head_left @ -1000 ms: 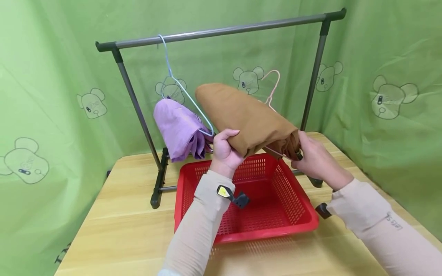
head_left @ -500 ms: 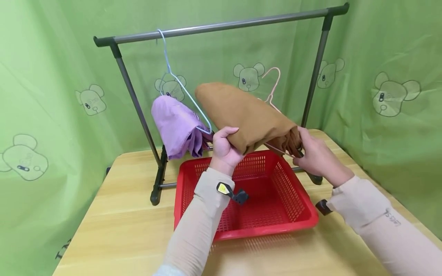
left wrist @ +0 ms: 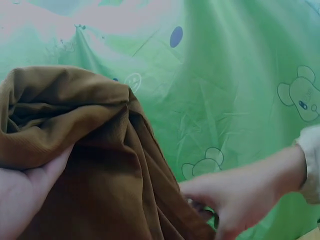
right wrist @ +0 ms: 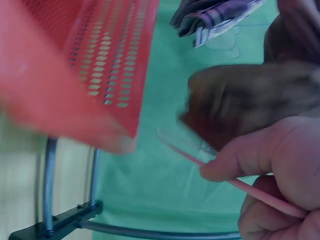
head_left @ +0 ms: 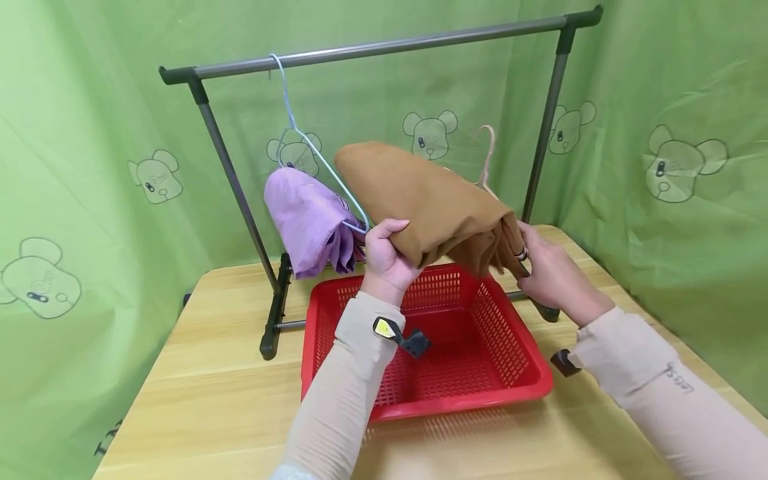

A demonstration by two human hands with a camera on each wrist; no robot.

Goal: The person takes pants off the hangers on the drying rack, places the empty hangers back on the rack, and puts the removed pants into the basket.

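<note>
A folded brown garment (head_left: 420, 193) is held up above the red basket. My left hand (head_left: 389, 263) grips its near lower fold, thumb lying along the cloth. At its right end, my right hand (head_left: 552, 273) pinches a thin pink hanger (right wrist: 265, 198) between thumb and fingers, most plainly in the right wrist view. The hanger's hook rises behind the garment in the head view; cloth hides much of its frame. In the left wrist view, the garment (left wrist: 105, 165) hangs in loose folds from my left hand to my right.
A grey metal rack (head_left: 384, 47) stands behind the red basket (head_left: 462, 403) on a wooden table (head_left: 240, 400). On the rack's left, a blue hanger (head_left: 290, 100) carries a folded purple garment (head_left: 306, 220). A green curtain (head_left: 384, 100) surrounds the table.
The pink hanger's hook has swung right and turned more edge-on. Its lower bar, seen earlier below the brown garment, is now hidden by hanging folds. My left hand has barely moved.
</note>
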